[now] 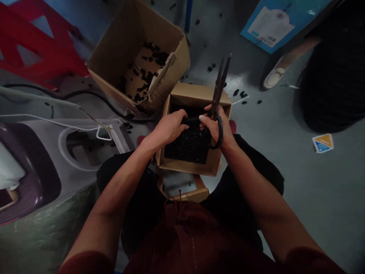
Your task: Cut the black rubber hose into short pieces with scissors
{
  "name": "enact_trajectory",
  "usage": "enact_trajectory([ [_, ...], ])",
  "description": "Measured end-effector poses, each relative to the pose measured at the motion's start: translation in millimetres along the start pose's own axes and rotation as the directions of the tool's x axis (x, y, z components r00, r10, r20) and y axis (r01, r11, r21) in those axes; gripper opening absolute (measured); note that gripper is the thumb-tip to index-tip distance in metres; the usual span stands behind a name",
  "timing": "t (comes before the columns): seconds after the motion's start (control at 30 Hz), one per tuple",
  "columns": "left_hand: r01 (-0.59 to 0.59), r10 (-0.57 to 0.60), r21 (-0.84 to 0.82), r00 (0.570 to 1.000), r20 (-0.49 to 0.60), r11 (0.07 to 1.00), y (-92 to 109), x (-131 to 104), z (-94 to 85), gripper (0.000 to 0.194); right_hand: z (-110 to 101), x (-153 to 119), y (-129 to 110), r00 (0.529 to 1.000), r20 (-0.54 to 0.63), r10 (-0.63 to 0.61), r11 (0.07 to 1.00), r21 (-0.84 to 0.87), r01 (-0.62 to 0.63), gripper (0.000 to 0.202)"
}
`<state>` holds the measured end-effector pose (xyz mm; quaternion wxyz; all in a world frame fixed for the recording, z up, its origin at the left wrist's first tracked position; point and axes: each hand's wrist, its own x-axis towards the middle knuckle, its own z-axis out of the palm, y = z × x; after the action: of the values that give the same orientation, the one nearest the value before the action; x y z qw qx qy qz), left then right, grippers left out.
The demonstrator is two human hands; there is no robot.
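A small cardboard box (188, 167) sits between my knees, holding a mass of small black pieces (188, 146). Above it, my left hand (172, 125) is closed, pinching one end of a short black tube-like piece (191, 120). My right hand (218, 127) is closed around a pair of scissors (219, 85), whose dark blades point away from me. Its thumb tip is at the other end of the black piece; whether it grips that piece too I cannot tell. The exact kind of the black piece is too dark to make out.
A larger open carton (114, 49) with scattered black pieces stands beyond, to the left. A red plastic stool (42, 45), a black cable (94, 93) and a grey plastic stool (54, 148) are at left. At right are a blue package (273, 26) and a dark bulky mass (333, 87).
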<state>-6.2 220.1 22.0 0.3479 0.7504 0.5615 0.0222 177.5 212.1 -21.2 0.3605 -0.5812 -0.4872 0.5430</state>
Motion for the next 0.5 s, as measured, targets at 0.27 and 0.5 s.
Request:
enact_trajectory([
  [0.27, -0.055, 0.046, -0.092, 0.994, -0.098, 0.994, 5, 2, -7.9, 0.025, -4, 7, -13, 0.997, -0.041, -0.07, 0.997, -0.047, 0.068, 0.03],
  [0.5, -0.018, -0.128, -0.538, 0.964, -0.234, 0.843, -20, -1, -2.8, 0.028, 4, 10, -6, 1.0, -0.021, -0.001, 0.997, 0.072, 0.003, 0.031],
])
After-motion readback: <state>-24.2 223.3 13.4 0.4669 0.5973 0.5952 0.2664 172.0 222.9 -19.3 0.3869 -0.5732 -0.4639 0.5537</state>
